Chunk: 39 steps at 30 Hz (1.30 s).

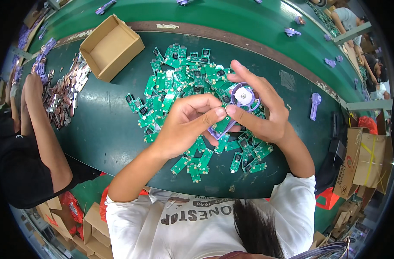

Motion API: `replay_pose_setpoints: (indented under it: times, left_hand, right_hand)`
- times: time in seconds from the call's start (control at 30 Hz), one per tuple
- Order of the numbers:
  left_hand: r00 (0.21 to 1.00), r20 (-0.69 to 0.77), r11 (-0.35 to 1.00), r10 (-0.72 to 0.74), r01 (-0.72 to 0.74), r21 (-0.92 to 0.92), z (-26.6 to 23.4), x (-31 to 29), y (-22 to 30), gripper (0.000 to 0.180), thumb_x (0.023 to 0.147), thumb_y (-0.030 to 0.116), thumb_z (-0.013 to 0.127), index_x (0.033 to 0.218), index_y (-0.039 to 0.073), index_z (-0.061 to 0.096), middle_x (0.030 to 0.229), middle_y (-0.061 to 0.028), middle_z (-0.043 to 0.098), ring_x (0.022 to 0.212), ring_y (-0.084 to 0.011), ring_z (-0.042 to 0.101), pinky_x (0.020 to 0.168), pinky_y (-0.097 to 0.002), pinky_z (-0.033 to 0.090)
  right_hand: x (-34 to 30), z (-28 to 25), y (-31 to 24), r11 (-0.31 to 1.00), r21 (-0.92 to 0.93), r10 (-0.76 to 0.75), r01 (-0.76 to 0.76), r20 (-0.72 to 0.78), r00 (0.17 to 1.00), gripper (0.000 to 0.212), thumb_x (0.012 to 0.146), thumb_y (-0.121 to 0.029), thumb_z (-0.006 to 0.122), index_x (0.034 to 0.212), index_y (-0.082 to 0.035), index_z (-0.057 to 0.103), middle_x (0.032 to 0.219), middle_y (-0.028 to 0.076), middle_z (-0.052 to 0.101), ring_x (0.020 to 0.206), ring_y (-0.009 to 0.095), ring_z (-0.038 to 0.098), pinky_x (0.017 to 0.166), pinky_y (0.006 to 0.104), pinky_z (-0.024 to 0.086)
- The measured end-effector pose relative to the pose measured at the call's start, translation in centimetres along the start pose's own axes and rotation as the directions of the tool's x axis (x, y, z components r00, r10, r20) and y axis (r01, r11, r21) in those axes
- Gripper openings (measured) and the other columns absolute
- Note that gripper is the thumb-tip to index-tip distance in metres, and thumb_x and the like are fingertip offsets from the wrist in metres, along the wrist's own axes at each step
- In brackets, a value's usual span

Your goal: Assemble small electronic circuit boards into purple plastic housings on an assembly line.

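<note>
Over the middle of the table, both my hands meet at a purple handheld fan housing (251,107) with a round ring head and a white motor hub (243,96). My right hand (266,105) curls around the ring, its thumb pressed in near the neck. My left hand (190,123) is closed, thumb and forefinger pinching at the end of a green circuit board (222,124) that lies along the housing's handle. Part of the handle is hidden behind my fingers. Beneath my hands spreads a loose heap of green circuit boards (164,88), some with black components.
An open cardboard box (112,48) stands at the back left. Beyond the table runs a green conveyor belt (231,17) carrying purple fan parts. Another purple fan part (315,106) lies at right. On the left, a co-worker's arm (43,134) reaches past a pile of metallic parts (67,93).
</note>
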<state>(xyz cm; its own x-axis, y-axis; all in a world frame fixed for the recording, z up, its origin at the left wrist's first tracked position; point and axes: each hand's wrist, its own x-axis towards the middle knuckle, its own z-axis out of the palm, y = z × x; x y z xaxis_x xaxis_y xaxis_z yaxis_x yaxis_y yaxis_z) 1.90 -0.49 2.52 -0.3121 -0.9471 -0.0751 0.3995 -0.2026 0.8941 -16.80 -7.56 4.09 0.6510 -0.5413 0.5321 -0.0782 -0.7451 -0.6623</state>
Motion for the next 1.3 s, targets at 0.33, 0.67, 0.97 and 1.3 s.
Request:
replay_pose_setpoints:
  times: [0.33,0.67,0.97,1.3]
  left_hand:
    - [0.999,-0.037,1.0,0.012,-0.011,0.023,0.1,0.2,-0.2,0.016,0.088,0.003,0.063,0.098,0.004,0.05,0.09,-0.0063,0.062,0.086,-0.0169,0.067,0.056,-0.0228,0.057]
    - [0.999,-0.033,0.996,-0.013,0.016,0.083,-0.1,0.0,-0.2,0.027,0.085,0.0,0.065,0.104,0.005,0.046,0.091,-0.0071,0.063,0.079,-0.016,0.068,0.055,-0.0221,0.054]
    - [0.993,-0.053,0.888,-0.105,0.118,0.445,0.5,0.1,-1.3,0.039,0.085,0.0,0.062,0.123,0.003,0.05,0.088,-0.0082,0.064,0.069,-0.0111,0.064,0.053,-0.025,0.048]
    - [0.951,-0.271,0.985,0.151,-0.169,-0.043,1.7,0.3,-2.7,0.062,0.082,-0.01,0.06,0.137,0.001,0.035,0.124,-0.0101,0.04,0.098,-0.0195,0.062,0.075,-0.0286,0.06]
  right_hand:
    - [0.2,-0.3,1.6,0.945,-0.118,-0.306,0.306,0.019,0.952,0.032,0.07,-0.004,0.073,0.1,0.002,0.066,0.124,0.021,0.056,0.102,0.032,0.061,0.082,0.0374,0.051]
    - [0.1,-0.8,0.4,0.989,-0.062,-0.13,0.134,0.067,0.989,0.016,0.071,0.001,0.069,0.086,-0.003,0.066,0.121,0.02,0.057,0.099,0.032,0.061,0.077,0.036,0.051]
    - [-0.6,-1.2,-3.1,0.582,-0.692,-0.199,0.427,0.389,0.9,0.013,0.064,-0.013,0.07,0.073,-0.01,0.06,0.092,0.004,0.054,0.096,0.02,0.055,0.095,0.0485,0.046]
    - [-1.2,0.6,0.5,0.968,-0.029,0.245,-0.247,-0.069,0.967,0.064,0.073,-0.009,0.077,0.131,-0.008,0.051,0.1,0.009,0.058,0.086,0.016,0.058,0.078,0.0318,0.05]
